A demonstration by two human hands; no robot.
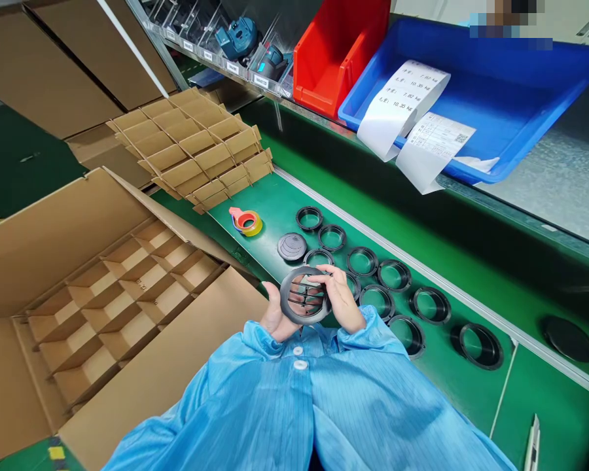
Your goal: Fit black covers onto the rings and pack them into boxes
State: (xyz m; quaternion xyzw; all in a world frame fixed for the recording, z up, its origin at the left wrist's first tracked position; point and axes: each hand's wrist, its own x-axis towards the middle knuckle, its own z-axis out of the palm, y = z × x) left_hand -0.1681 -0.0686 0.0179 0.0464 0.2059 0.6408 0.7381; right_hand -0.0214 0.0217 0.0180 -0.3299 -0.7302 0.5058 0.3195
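Note:
Both my hands hold one dark grey plastic ring [290, 302] upright over the near edge of the green bench. My left hand [273, 317] grips its left and lower rim from behind, fingers showing through the opening. My right hand [341, 297] pinches its upper right rim. Blue sleeves cover both arms. Several black rings [430, 305] lie in two rows on the green mat just beyond my hands. A grey round cap [291, 246] lies flat beside them.
An open cardboard box [127, 275] with divider cells stands at my left. A loose cardboard divider grid [196, 147] lies behind it. A tape roll [246, 222], a red bin [336, 52] and a blue tray [495, 98] with paper slips sit further back.

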